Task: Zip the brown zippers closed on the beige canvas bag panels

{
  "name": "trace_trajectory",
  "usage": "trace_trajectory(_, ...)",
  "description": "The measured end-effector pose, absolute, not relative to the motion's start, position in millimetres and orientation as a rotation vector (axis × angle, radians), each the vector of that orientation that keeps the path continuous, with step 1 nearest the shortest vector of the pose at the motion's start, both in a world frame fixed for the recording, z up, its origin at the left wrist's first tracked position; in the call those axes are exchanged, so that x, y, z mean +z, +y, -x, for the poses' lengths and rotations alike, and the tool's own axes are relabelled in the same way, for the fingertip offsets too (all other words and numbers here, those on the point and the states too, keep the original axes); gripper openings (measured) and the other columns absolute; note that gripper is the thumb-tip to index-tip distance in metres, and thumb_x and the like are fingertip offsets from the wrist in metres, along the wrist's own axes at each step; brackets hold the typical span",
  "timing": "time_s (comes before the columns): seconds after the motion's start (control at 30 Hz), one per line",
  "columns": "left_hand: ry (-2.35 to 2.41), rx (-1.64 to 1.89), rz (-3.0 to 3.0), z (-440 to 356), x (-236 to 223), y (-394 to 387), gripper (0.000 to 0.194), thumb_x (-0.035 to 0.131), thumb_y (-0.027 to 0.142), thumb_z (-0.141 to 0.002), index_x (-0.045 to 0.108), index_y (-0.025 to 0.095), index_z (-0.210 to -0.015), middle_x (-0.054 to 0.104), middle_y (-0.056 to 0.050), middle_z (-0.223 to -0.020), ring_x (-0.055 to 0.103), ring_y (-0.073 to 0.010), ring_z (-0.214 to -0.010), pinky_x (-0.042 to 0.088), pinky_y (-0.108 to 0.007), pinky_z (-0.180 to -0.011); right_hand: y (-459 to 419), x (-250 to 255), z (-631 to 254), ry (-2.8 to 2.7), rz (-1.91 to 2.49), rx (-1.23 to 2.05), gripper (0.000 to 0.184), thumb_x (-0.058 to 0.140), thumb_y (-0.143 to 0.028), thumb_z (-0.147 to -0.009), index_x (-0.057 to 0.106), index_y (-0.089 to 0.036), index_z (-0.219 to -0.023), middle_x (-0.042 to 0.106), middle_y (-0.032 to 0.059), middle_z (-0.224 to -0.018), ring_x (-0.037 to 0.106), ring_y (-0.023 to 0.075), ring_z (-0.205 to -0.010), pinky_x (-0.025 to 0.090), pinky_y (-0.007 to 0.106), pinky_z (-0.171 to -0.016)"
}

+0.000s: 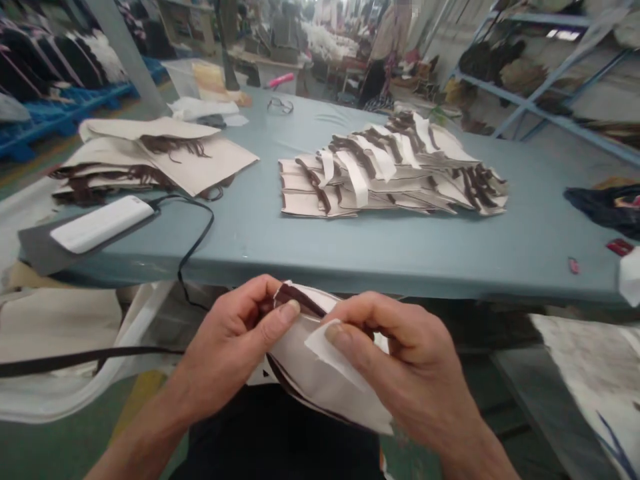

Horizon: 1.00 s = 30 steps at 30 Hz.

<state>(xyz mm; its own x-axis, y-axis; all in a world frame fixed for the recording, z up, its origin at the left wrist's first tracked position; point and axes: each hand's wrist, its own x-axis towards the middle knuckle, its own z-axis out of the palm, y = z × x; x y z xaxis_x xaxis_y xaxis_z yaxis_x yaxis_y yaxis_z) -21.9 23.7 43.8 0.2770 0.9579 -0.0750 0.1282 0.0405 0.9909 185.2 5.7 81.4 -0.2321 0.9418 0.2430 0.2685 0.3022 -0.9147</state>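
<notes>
Over my lap, in front of the table edge, I hold a beige fabric piece (pixel 325 373) with dark brown edging. My left hand (pixel 240 340) pinches its upper left corner, thumb on top, beside the dark brown strip. On the other side, my right hand (pixel 400 353) is closed on the fabric's upper edge and on a small white strip (pixel 330 347) under its thumb. The fingers of my right hand partly hide the fabric's right side.
A blue-grey covered table (pixel 240 233) bears a stack of beige pieces with white strips (pixel 390 167), more beige pieces (pixel 200 167) at left, a white power bank (pixel 103 223) with black cable, and glasses (pixel 280 105). A white chair (pixel 145 327) stands at left. A person (pixel 385 60) is in the background.
</notes>
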Motion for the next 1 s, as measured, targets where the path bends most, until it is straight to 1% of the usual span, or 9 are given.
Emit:
trace_trajectory(0.13, 1.042, 0.821, -1.258, 19.0, 35.2, 10.3, 0.032, 0.074, 0.050, -0.094, 0.068, 0.020, -0.088, 0.060, 0.004, -0.071, 0.047, -0.0095, -0.060, 0.036, -0.017, -0.051, 3.1, 67.2, -176.4, -1.709, 1.162, 1.013, 0.011, 0.070, -0.019, -0.095, 0.077, -0.019, -0.087, 0.071, -0.0043, -0.070, 0.057, 0.0066, -0.058, 0.042, 0.018, -0.054)
trace_trajectory(0.27, 1.077, 0.760, -1.178, 26.6, 18.8, 3.1, 0.039, 0.072, 0.057, -0.093, 0.069, 0.019, -0.087, 0.060, 0.003, -0.070, 0.047, -0.0101, -0.060, 0.036, -0.018, -0.052, -3.6, 46.6, -171.0, -1.589, 1.291, 1.209, 0.009, 0.072, -0.027, -0.094, 0.076, -0.019, -0.096, 0.061, -0.0065, -0.063, 0.051, 0.0073, -0.054, 0.037, 0.020, -0.050)
trace_trajectory(0.33, 1.105, 0.739, -1.194, 30.0, 12.7, 0.0, 0.040, 0.068, 0.057, -0.096, 0.071, 0.018, -0.087, 0.062, 0.002, -0.072, 0.049, -0.0111, -0.062, 0.038, -0.019, -0.054, -6.8, 37.8, -168.5, -1.519, 1.333, 1.302, 0.011, 0.072, -0.030, -0.093, 0.073, -0.019, -0.095, 0.058, -0.0070, -0.062, 0.049, 0.0076, -0.054, 0.036, 0.021, -0.049)
trace_trajectory(0.4, 1.129, 0.736, -1.240, 32.0, 9.7, -3.0, 0.038, 0.064, 0.054, -0.099, 0.073, 0.018, -0.088, 0.064, 0.001, -0.075, 0.052, -0.0123, -0.066, 0.041, -0.021, -0.057, -8.7, 31.3, -166.4, -1.490, 1.351, 1.348, 0.012, 0.072, -0.030, -0.092, 0.071, -0.019, -0.088, 0.060, -0.0060, -0.064, 0.049, 0.0078, -0.055, 0.036, 0.021, -0.050)
trace_trajectory(0.47, 1.145, 0.755, -1.302, 32.9, 9.0, -5.7, 0.036, 0.061, 0.049, -0.101, 0.072, 0.018, -0.086, 0.064, 0.000, -0.077, 0.052, -0.0129, -0.068, 0.042, -0.022, -0.060, -9.3, 27.4, -164.8, -1.479, 1.362, 1.356, 0.014, 0.072, -0.030, -0.092, 0.070, -0.019, -0.083, 0.061, -0.0049, -0.066, 0.050, 0.0080, -0.057, 0.036, 0.021, -0.051)
trace_trajectory(0.53, 1.150, 0.775, -1.345, 33.3, 8.6, -8.2, 0.036, 0.060, 0.047, -0.102, 0.070, 0.018, -0.083, 0.063, 0.001, -0.076, 0.051, -0.0127, -0.067, 0.041, -0.023, -0.060, -9.2, 25.4, -163.3, -1.459, 1.364, 1.343, 0.015, 0.072, -0.030, -0.092, 0.070, -0.019, -0.083, 0.062, -0.0042, -0.066, 0.050, 0.0083, -0.057, 0.037, 0.022, -0.051)
trace_trajectory(0.73, 1.172, 0.744, -1.329, 34.3, 1.3, -12.9, 0.041, 0.051, 0.050, -0.107, 0.069, 0.019, -0.086, 0.060, 0.000, -0.077, 0.049, -0.0143, -0.068, 0.040, -0.025, -0.059, -8.0, 20.4, -159.1, -1.463, 1.330, 1.215, 0.011, 0.071, -0.026, -0.092, 0.070, -0.020, -0.083, 0.068, -0.0025, -0.071, 0.054, 0.0091, -0.059, 0.040, 0.023, -0.054)
trace_trajectory(0.87, 1.188, 0.736, -1.351, 34.3, -0.9, -12.1, 0.044, 0.051, 0.050, -0.107, 0.058, 0.019, -0.077, 0.057, 0.001, -0.075, 0.049, -0.0140, -0.069, 0.040, -0.025, -0.061, -5.7, 14.3, -159.0, -1.477, 1.362, 1.222, 0.009, 0.070, -0.026, -0.093, 0.070, -0.020, -0.086, 0.064, -0.0046, -0.068, 0.052, 0.0083, -0.057, 0.038, 0.023, -0.053)
trace_trajectory(1.0, 1.188, 0.742, -1.385, 35.0, 0.7, -10.8, 0.043, 0.050, 0.049, -0.107, 0.059, 0.019, -0.077, 0.056, 0.001, -0.074, 0.048, -0.0133, -0.066, 0.039, -0.025, -0.058, -4.6, 10.5, -158.6, -1.491, 1.391, 1.226, 0.009, 0.072, -0.029, -0.092, 0.070, -0.020, -0.090, 0.062, -0.0056, -0.067, 0.052, 0.0085, -0.057, 0.037, 0.024, -0.053)
